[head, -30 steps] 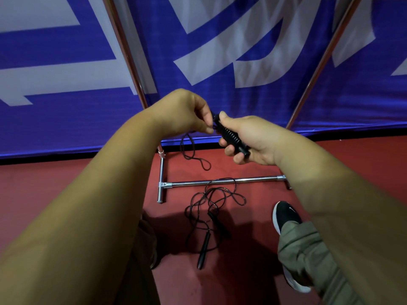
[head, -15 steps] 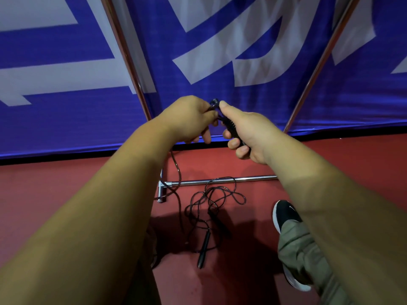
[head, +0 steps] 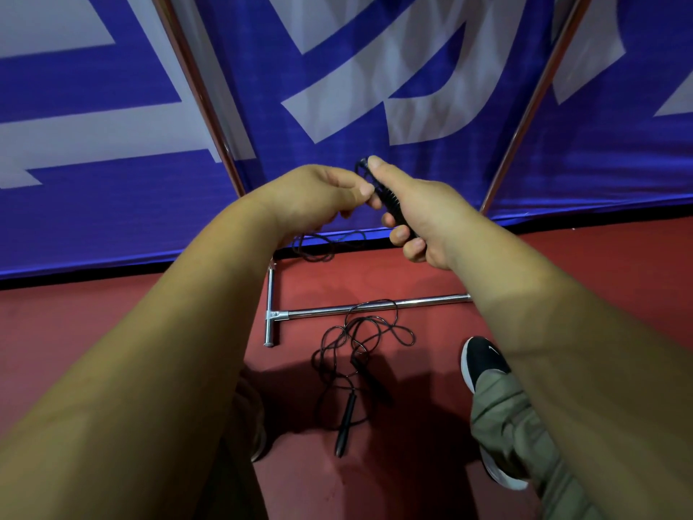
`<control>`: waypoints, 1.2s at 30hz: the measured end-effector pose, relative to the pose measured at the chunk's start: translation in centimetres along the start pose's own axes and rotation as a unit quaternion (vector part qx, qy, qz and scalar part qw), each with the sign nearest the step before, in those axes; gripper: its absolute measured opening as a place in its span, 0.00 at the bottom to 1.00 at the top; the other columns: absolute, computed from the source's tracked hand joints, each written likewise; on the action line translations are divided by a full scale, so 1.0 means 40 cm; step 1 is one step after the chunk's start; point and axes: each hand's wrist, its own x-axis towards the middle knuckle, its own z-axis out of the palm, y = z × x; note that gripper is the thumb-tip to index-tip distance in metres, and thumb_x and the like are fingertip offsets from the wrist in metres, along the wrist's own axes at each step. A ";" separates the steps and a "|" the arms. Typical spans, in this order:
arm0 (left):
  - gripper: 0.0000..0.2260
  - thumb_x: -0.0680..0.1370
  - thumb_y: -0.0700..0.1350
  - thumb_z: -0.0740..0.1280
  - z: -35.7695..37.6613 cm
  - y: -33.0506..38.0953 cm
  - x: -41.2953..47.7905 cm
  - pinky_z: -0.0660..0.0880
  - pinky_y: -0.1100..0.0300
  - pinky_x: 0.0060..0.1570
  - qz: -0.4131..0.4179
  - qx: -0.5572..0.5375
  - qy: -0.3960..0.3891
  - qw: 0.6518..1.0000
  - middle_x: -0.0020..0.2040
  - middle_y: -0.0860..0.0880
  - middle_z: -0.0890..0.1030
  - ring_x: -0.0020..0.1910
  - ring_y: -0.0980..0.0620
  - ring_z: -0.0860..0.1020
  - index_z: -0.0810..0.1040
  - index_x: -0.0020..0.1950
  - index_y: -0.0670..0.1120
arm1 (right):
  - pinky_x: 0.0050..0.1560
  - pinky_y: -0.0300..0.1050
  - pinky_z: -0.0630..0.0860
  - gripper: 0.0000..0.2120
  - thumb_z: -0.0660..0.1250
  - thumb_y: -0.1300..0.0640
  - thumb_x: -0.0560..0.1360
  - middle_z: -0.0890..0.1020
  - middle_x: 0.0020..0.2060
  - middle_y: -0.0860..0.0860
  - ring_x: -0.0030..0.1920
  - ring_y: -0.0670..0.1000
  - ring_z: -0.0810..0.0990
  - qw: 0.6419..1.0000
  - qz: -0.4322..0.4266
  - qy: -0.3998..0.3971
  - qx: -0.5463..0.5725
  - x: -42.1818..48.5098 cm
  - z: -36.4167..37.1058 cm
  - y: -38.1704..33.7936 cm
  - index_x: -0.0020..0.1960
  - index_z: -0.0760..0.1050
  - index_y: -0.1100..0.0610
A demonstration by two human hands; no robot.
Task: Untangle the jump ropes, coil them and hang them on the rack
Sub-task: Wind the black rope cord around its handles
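My right hand (head: 423, 215) grips the black ribbed handles (head: 392, 204) of a jump rope, thumb laid along the top. My left hand (head: 318, 197) pinches that rope's thin black cord right beside the handles; a loop of cord (head: 318, 249) hangs below it. A second black jump rope (head: 360, 354) lies tangled on the red floor, one handle (head: 347, 422) pointing toward me. The chrome rack's base bar (head: 375, 307) lies on the floor under my hands, and its two slanted uprights (head: 198, 95) rise on both sides.
A blue banner with white shapes (head: 375, 88) hangs right behind the rack. My black shoe (head: 483, 362) and olive trouser leg (head: 513, 425) stand at the right, close to the rope on the floor. Red floor (head: 75, 324) spreads to the left.
Both hands have stayed raised together in front of the banner. The hanging cord, long and reaching the floor half a second ago, is now gathered into a short loop under my left hand.
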 end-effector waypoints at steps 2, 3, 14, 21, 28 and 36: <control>0.11 0.84 0.56 0.67 0.000 -0.002 -0.001 0.71 0.58 0.42 -0.007 -0.002 -0.004 1.000 0.38 0.55 0.77 0.37 0.55 0.71 0.88 0.53 0.57 | 0.25 0.38 0.57 0.23 0.72 0.29 0.74 0.74 0.38 0.49 0.26 0.46 0.66 1.000 -0.003 -0.002 0.005 0.006 -0.002 0.000 0.47 0.79 0.50; 0.11 0.85 0.55 0.66 0.000 -0.003 -0.004 0.73 0.58 0.44 -0.011 -0.011 -0.010 1.000 0.39 0.54 0.77 0.39 0.54 0.72 0.88 0.53 0.55 | 0.25 0.38 0.57 0.22 0.72 0.31 0.76 0.75 0.38 0.50 0.26 0.46 0.66 1.000 -0.006 -0.002 0.008 0.007 -0.002 0.000 0.49 0.79 0.51; 0.09 0.86 0.43 0.66 0.001 -0.035 -0.020 0.81 0.60 0.44 -0.081 -0.014 -0.088 0.993 0.50 0.41 0.88 0.48 0.52 0.87 0.84 0.53 0.41 | 0.25 0.37 0.57 0.19 0.73 0.41 0.78 0.78 0.34 0.54 0.25 0.47 0.65 0.999 0.003 -0.027 0.020 0.004 0.028 0.014 0.53 0.78 0.58; 0.06 0.82 0.41 0.71 0.001 -0.052 -0.014 0.83 0.65 0.42 -0.091 -0.046 -0.095 0.990 0.49 0.42 0.88 0.45 0.56 0.87 0.85 0.55 0.39 | 0.21 0.34 0.56 0.19 0.69 0.40 0.81 0.79 0.34 0.54 0.26 0.46 0.64 0.995 0.022 -0.092 0.030 0.000 0.010 0.005 0.56 0.76 0.56; 0.03 0.80 0.43 0.75 0.003 -0.060 -0.010 0.80 0.67 0.44 -0.034 -0.003 -0.043 0.999 0.48 0.49 0.88 0.44 0.61 0.84 0.87 0.50 0.50 | 0.17 0.34 0.56 0.24 0.64 0.36 0.82 0.77 0.35 0.52 0.24 0.43 0.62 0.980 0.057 -0.189 0.005 -0.008 -0.007 -0.001 0.52 0.75 0.58; 0.09 0.78 0.32 0.72 -0.031 -0.049 -0.010 0.82 0.58 0.45 0.075 0.031 -0.059 0.995 0.42 0.47 0.86 0.42 0.55 0.83 0.84 0.48 0.46 | 0.18 0.31 0.53 0.28 0.62 0.37 0.80 0.81 0.36 0.56 0.19 0.41 0.62 0.933 0.126 -0.336 -0.037 -0.041 -0.024 -0.012 0.55 0.83 0.62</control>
